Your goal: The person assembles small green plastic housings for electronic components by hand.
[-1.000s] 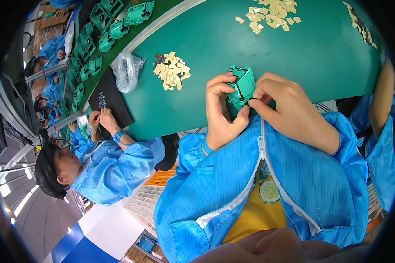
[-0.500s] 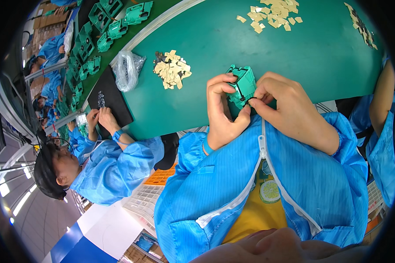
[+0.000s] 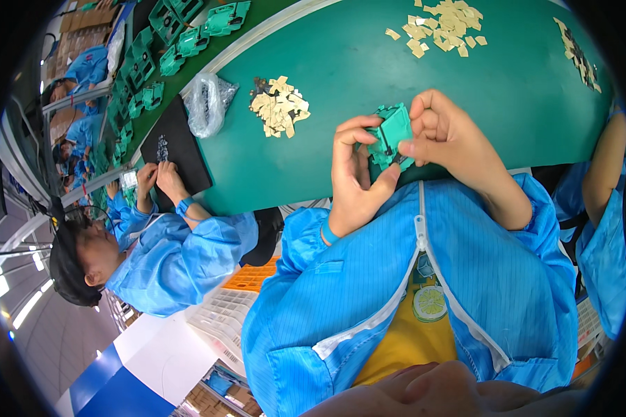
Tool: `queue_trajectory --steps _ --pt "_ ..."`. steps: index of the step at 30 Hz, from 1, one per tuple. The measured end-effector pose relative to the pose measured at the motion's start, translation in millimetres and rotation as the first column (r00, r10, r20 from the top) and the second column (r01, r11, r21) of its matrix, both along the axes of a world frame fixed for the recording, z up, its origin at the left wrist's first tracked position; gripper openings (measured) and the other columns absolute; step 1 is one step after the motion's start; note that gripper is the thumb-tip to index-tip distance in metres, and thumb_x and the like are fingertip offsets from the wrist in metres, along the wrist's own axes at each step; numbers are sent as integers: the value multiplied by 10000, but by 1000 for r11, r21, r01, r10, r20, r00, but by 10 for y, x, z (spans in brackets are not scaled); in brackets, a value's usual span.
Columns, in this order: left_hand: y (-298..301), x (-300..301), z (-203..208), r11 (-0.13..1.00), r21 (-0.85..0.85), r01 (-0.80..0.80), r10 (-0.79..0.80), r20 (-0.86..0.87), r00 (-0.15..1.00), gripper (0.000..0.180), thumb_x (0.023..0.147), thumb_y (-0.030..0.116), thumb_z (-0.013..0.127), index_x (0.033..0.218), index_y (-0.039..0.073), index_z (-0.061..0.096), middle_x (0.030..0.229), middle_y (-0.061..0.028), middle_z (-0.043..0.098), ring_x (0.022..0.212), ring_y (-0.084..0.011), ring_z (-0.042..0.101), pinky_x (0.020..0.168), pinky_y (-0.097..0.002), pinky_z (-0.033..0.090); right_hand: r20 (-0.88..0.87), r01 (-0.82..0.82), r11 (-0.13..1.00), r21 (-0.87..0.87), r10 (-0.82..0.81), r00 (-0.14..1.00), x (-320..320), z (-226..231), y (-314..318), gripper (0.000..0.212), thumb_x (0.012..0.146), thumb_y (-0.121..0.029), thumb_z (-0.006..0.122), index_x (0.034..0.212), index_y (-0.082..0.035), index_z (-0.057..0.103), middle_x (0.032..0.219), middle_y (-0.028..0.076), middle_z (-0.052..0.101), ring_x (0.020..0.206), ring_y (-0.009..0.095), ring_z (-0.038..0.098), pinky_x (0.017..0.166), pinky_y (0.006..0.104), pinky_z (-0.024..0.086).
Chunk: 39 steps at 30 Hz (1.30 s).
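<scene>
A small green plastic housing (image 3: pixel 394 130) with a black strip across its face is held up over the near edge of the table. My left hand (image 3: pixel 355 167) grips it from the left, fingers behind the top and thumb at the lower edge. On the right side, my right hand (image 3: pixel 455 142) has its thumb laid on the housing's face and its other fingers curled by the right edge. Near the thumbs a small dark piece (image 3: pixel 399 158) shows at the housing's lower edge; its exact shape is hard to make out.
Piles of cream paper-backed pieces lie on the green table (image 3: pixel 327 90): one pile (image 3: pixel 279 108) ahead-left, another (image 3: pixel 448 28) farther off. A clear plastic bag (image 3: pixel 207 104) lies beside a black mat (image 3: pixel 177 153), where a co-worker's hands work. Green housings (image 3: pixel 226 19) line the far-left belt.
My right hand has shifted up and its index finger has lifted off the lower edge. The housing has turned slightly in my left hand, which keeps its grip.
</scene>
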<state>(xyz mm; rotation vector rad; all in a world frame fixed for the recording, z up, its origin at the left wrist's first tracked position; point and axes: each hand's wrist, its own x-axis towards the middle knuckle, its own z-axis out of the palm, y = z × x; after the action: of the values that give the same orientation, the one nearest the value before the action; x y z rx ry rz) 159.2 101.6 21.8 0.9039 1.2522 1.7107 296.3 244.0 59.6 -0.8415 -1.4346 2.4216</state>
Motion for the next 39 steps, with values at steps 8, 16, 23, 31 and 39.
queue_trajectory --steps 8,16,23,31,39 --pt "42 -9 14 996 -78 -48 9 -441 898 694 749 -27 838 1353 53 506 1568 -225 323 1439 -359 402 1129 -492 424 -41 118 965 -235 -131 990 67 -196 113 304 958 -106 697 1190 -49 508 885 23 644 738 94 602 696 234 489" --pt "145 5 249 985 -82 -149 53 -681 731 580 744 50 876 1270 36 634 1526 -264 402 1356 -438 503 1087 -493 470 -145 61 967 -246 -99 984 147 -330 209 378 976 -104 670 1287 -36 467 957 49 651 828 116 623 736 239 491" --pt "282 -14 243 983 3 -184 107 -822 560 523 759 132 870 1231 39 664 1485 -274 458 1257 -441 560 1015 -484 492 -86 101 993 62 -96 992 119 -114 186 552 912 -10 730 1365 -1 415 1022 73 647 933 115 640 849 257 520" --pt "249 -131 124 979 156 -134 205 -755 622 553 787 143 847 1268 17 605 1484 -261 454 1286 -451 512 1059 -505 444 44 149 967 207 -162 986 149 56 622 499 939 -35 706 1366 35 458 1069 119 676 946 155 665 833 284 535" --pt "231 -225 -114 994 -100 -40 -57 -804 591 403 907 233 716 1210 -8 602 1381 -204 524 1286 -411 478 1055 -468 454 103 11 930 368 -52 993 -775 307 1286 604 979 -188 693 1443 83 417 1168 161 647 1009 228 675 906 348 555"
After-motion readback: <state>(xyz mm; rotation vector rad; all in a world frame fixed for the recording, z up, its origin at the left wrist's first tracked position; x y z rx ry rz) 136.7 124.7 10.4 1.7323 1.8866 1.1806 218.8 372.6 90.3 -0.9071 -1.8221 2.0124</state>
